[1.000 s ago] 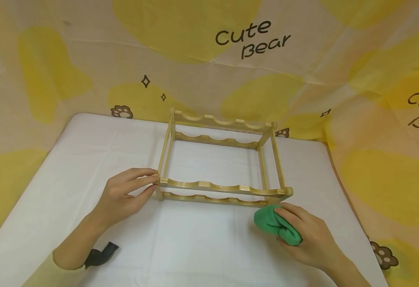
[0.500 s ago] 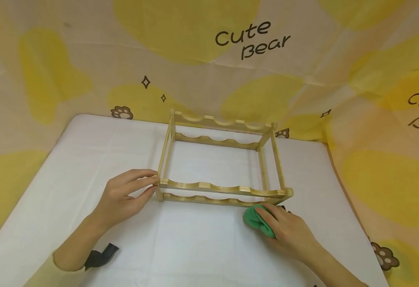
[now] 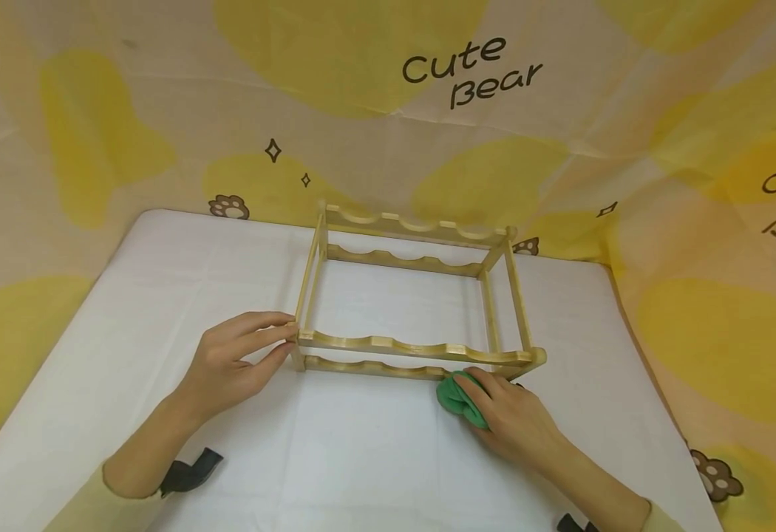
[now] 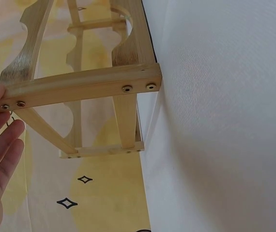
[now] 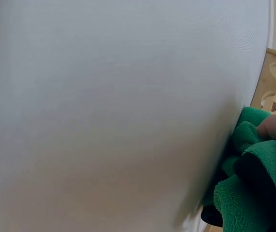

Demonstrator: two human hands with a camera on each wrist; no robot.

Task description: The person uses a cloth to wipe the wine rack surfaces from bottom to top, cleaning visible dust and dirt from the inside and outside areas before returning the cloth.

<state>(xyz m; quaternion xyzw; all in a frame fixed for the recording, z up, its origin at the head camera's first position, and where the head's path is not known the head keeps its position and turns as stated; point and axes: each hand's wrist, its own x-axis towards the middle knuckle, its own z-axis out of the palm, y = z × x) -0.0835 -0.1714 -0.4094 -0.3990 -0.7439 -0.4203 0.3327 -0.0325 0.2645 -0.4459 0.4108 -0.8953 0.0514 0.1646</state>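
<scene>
Head view: a scalloped bamboo-coloured rack is standing near centre, the left hand pinching its eight-o'clock corner, the right hand gripping a green cloth at five o'clock. Only left wrist is showing screws.

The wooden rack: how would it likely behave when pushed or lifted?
The wooden rack would probably stay stiff: round fasteners appear to join its bars. It looks light for its size, being mostly open frame. Its boxy shape suggests sliding, not rolling.
</scene>
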